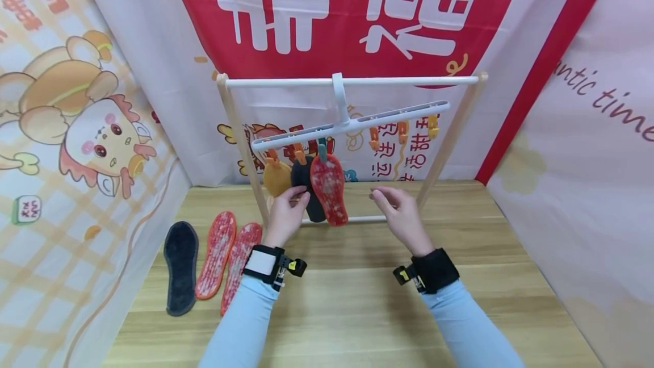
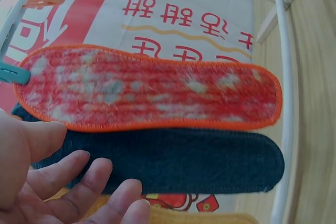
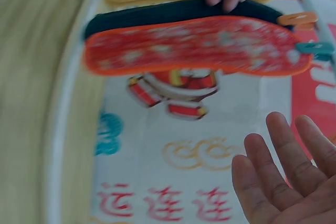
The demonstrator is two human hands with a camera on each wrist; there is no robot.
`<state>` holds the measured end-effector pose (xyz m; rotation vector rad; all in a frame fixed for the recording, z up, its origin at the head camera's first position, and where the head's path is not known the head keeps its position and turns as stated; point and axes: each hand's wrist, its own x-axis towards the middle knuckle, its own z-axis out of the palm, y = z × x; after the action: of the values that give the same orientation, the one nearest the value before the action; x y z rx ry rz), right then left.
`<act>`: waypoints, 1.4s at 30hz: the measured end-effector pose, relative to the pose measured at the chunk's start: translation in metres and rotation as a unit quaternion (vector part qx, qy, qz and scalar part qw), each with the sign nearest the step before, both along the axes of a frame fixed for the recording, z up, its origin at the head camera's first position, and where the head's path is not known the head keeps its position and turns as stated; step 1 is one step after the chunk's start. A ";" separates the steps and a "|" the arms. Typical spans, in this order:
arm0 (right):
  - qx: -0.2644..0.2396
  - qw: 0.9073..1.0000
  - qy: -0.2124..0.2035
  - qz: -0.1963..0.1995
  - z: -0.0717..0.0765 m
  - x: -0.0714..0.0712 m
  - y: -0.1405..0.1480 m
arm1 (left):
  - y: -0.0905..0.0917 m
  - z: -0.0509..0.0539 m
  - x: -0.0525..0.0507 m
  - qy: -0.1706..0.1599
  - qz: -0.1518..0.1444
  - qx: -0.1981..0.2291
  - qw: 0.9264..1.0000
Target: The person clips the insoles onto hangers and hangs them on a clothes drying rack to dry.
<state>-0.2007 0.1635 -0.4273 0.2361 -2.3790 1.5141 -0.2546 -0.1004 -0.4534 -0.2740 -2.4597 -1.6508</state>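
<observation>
Three insoles hang by clips from a tilted white hanger (image 1: 398, 114): a yellow one (image 1: 276, 178), a dark blue one (image 1: 318, 206) and a red speckled one (image 1: 329, 192) with an orange edge. A teal clip (image 1: 322, 150) holds the red insole and an orange clip (image 1: 299, 154) the dark one. My left hand (image 1: 286, 214) is at the dark insole, its fingers loosely bent and seeming to touch it; in the left wrist view the fingers (image 2: 94, 177) lie in front of it. To the right of the insoles, my right hand (image 1: 403, 217) holds nothing, fingers loosely extended.
The hanger hooks over the top bar (image 1: 409, 80) of a wood-and-white rack. Orange and yellow clips (image 1: 403, 131) hang from its right half. On the wooden table (image 1: 357, 311) at left lie a dark insole (image 1: 181, 268) and two red ones (image 1: 217, 254). Printed cloth surrounds the table.
</observation>
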 end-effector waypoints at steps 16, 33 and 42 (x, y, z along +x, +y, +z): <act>-0.041 0.995 -0.082 -0.049 -0.083 0.042 0.037 | -0.044 -0.027 0.032 -0.044 0.036 -0.030 0.998; 0.044 0.988 -0.130 -0.074 -0.108 0.076 0.066 | -0.079 -0.070 0.071 -0.097 0.087 -0.086 0.988; 0.055 0.985 -0.145 -0.074 -0.112 0.091 0.080 | -0.098 -0.088 0.087 -0.117 0.118 -0.081 0.983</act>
<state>-0.1097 0.2432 -0.5391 -0.1452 -2.6412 1.4328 -0.1673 -0.1986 -0.5418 0.1987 -2.6766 -1.4594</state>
